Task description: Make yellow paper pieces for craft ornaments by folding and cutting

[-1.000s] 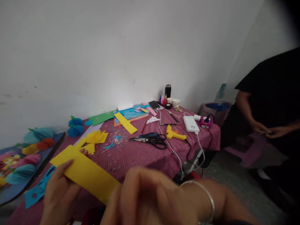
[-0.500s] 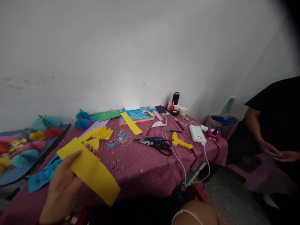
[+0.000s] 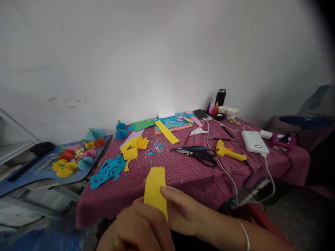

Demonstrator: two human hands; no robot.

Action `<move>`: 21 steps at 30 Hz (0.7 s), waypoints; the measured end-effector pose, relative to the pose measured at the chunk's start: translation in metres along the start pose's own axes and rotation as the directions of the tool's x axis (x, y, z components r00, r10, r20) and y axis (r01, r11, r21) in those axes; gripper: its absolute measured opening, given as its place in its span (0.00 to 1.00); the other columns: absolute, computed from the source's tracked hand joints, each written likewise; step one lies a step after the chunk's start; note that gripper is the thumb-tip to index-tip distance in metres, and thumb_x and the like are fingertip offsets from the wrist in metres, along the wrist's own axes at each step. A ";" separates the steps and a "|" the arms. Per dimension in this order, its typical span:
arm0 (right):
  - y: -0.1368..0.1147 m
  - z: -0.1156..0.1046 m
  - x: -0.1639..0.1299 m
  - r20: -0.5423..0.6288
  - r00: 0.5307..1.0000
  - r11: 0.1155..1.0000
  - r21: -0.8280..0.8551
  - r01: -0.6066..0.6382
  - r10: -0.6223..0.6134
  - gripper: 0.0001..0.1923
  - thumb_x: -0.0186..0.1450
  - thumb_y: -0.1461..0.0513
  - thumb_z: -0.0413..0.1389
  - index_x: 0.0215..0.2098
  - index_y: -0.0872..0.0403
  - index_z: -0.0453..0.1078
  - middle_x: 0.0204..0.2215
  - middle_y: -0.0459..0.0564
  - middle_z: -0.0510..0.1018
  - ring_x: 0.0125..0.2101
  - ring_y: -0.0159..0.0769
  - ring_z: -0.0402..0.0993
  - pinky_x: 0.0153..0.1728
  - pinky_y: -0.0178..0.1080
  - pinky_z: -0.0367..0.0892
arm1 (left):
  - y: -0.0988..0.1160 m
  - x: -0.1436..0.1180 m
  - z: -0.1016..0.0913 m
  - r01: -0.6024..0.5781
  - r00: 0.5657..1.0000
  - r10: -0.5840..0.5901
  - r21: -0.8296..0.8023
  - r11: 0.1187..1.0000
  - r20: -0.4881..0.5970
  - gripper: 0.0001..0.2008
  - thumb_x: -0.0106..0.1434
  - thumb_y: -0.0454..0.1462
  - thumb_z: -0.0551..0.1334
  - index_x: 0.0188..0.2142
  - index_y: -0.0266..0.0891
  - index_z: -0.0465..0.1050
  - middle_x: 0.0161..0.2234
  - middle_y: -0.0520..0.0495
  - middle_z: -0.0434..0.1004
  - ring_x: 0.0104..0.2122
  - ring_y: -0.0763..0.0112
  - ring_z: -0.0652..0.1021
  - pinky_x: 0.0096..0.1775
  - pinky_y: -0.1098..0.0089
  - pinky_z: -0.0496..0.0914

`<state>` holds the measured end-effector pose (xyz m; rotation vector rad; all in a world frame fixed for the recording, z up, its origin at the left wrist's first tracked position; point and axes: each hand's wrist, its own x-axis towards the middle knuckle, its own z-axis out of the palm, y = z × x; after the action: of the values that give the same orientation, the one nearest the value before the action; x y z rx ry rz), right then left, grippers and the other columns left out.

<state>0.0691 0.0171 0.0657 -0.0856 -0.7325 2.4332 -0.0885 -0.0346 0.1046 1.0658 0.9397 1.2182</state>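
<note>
Mostly cluttered pink checked tablecloth (image 3: 188,174), white wall (image 3: 157,52).

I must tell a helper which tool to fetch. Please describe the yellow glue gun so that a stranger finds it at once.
Start at the table with the pink checked cloth. On its right half, the glue gun lies between the black-handled scissors and the white power bank. It is the only yellow tool there, and a black cable leaves its handle.

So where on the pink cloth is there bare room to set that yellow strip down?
Barest is the near edge of the tablecloth, between the teal cutouts and the scissors. A smaller patch lies between the glue gun and the power bank. The back, around the paper stack and cups, is crowded.
</note>
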 end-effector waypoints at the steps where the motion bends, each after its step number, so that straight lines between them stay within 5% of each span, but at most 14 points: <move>1: -0.005 0.001 -0.001 -0.012 0.999 0.999 -0.001 0.037 -0.037 0.26 0.58 0.53 0.63 0.49 0.59 0.69 0.41 0.57 0.80 0.41 0.39 0.77 0.44 0.40 0.65 | -0.002 0.000 -0.001 0.049 0.996 -0.053 0.051 0.997 0.076 0.24 0.36 0.62 0.68 0.14 0.48 0.69 0.11 0.48 0.64 0.17 0.59 0.74 0.22 0.62 0.69; 3: -0.016 0.000 -0.003 -0.033 0.995 0.995 -0.005 0.098 -0.099 0.27 0.56 0.59 0.64 0.52 0.59 0.68 0.40 0.57 0.80 0.40 0.41 0.77 0.45 0.44 0.66 | -0.002 0.005 0.000 0.066 0.964 -0.093 0.116 0.991 0.247 0.22 0.38 0.62 0.68 0.16 0.49 0.71 0.13 0.45 0.68 0.20 0.56 0.77 0.24 0.61 0.70; 9: -0.038 -0.017 -0.001 -0.245 0.926 0.951 -0.181 0.249 -0.289 0.29 0.52 0.58 0.66 0.50 0.58 0.67 0.30 0.51 0.80 0.30 0.39 0.78 0.36 0.43 0.70 | -0.002 0.023 0.031 0.056 0.862 -0.144 0.192 0.980 0.487 0.23 0.38 0.61 0.69 0.17 0.45 0.76 0.18 0.41 0.74 0.23 0.54 0.78 0.28 0.60 0.71; 11: -0.039 -0.022 -0.003 -0.289 0.907 0.931 -0.290 0.221 -0.305 0.28 0.50 0.56 0.67 0.47 0.56 0.69 0.27 0.47 0.79 0.26 0.35 0.75 0.31 0.38 0.67 | -0.005 0.028 0.040 -0.044 0.917 -0.060 0.250 0.967 0.393 0.20 0.47 0.58 0.67 0.22 0.45 0.80 0.24 0.40 0.78 0.27 0.55 0.78 0.32 0.61 0.71; 13: -0.037 -0.024 -0.007 -0.324 0.896 0.912 -0.372 0.174 -0.304 0.23 0.50 0.54 0.67 0.40 0.56 0.71 0.26 0.45 0.77 0.25 0.31 0.72 0.29 0.34 0.64 | -0.008 0.036 0.044 -0.217 0.972 0.158 0.406 0.888 0.175 0.12 0.56 0.49 0.66 0.29 0.45 0.81 0.30 0.42 0.79 0.31 0.59 0.77 0.36 0.63 0.69; 16: -0.033 -0.022 -0.012 -0.328 0.910 0.896 -0.434 0.094 -0.254 0.22 0.52 0.49 0.67 0.35 0.56 0.72 0.25 0.43 0.75 0.23 0.28 0.68 0.27 0.33 0.61 | -0.014 0.053 0.041 -0.374 0.885 0.465 0.637 0.674 0.027 0.03 0.55 0.37 0.67 0.26 0.45 0.78 0.27 0.47 0.75 0.29 0.64 0.72 0.34 0.68 0.64; 18: -0.030 -0.021 -0.014 -0.309 0.923 0.889 -0.454 0.067 -0.228 0.25 0.52 0.46 0.66 0.35 0.57 0.72 0.24 0.43 0.74 0.21 0.26 0.66 0.26 0.32 0.60 | -0.017 0.064 0.037 -0.413 0.851 0.523 0.681 0.604 0.052 0.07 0.53 0.34 0.68 0.21 0.44 0.74 0.23 0.49 0.71 0.28 0.65 0.69 0.33 0.69 0.62; 21: -0.028 -0.020 -0.015 -0.321 0.923 0.892 -0.450 0.048 -0.211 0.27 0.52 0.44 0.66 0.37 0.57 0.72 0.23 0.43 0.73 0.21 0.26 0.66 0.26 0.31 0.60 | -0.021 0.075 0.033 -0.401 0.856 0.515 0.680 0.614 0.039 0.10 0.49 0.32 0.70 0.18 0.43 0.71 0.21 0.50 0.69 0.27 0.66 0.68 0.33 0.69 0.60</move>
<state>0.1007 0.0374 0.0617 -0.6257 -1.0550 2.0003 -0.0421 0.0348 0.0923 1.9094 1.3384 1.4344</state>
